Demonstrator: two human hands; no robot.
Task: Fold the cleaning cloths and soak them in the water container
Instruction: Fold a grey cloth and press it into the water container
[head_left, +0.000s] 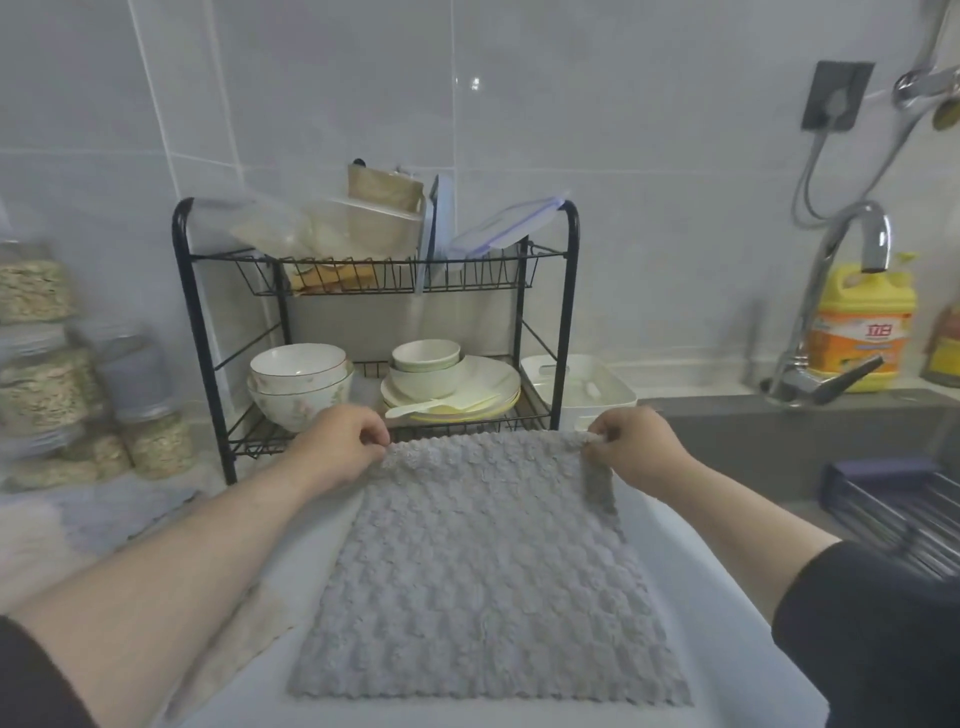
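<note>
Cleaning cloth (483, 566), grey, textured: far corners pinched, left hand (337, 447) at left corner, right hand (636, 447) at right corner, fingers curled on fabric. Cloth spread flat on table (701, 597). Step judged: first fold starting. Next move: carry far edge to near edge, match corners. Water container not identified.

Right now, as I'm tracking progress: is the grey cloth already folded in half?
No, the grey cloth lies spread open, left hand and right hand pinching its far corners.
</note>
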